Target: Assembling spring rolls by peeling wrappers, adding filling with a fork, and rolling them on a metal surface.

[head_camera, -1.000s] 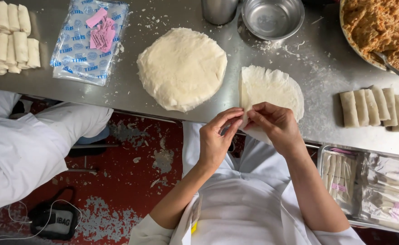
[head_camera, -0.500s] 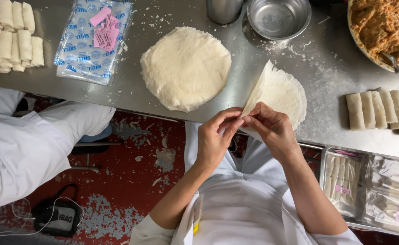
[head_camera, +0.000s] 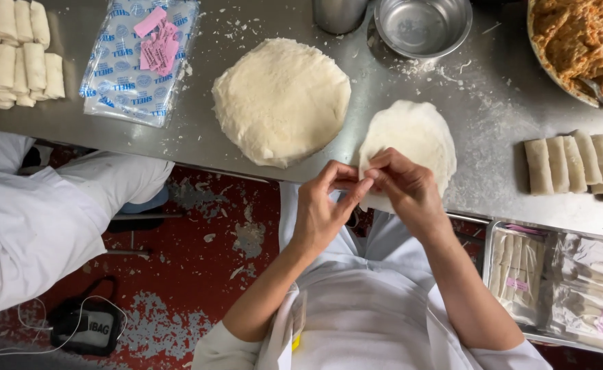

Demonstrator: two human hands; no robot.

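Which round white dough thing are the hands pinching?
The thin single wrapper on the right; both hands, left hand and right hand, pinch its edge. The thicker stack lies untouched.

I read wrapper sheet [head_camera: 411,140] as pale cream-white, plain. Wrapper stack [head_camera: 281,101] at 10 o'clock from it — same cream, mottled surface. Table [head_camera: 198,140] dull grey steel, white flour specks. Bowl [head_camera: 422,26] at 12, shiny silver. Filling [head_camera: 582,38] at 2 — orange-brown. Plastic bag [head_camera: 137,62] clear, blue repeated print, pink slips. Floor [head_camera: 198,267] red, grey worn patches.
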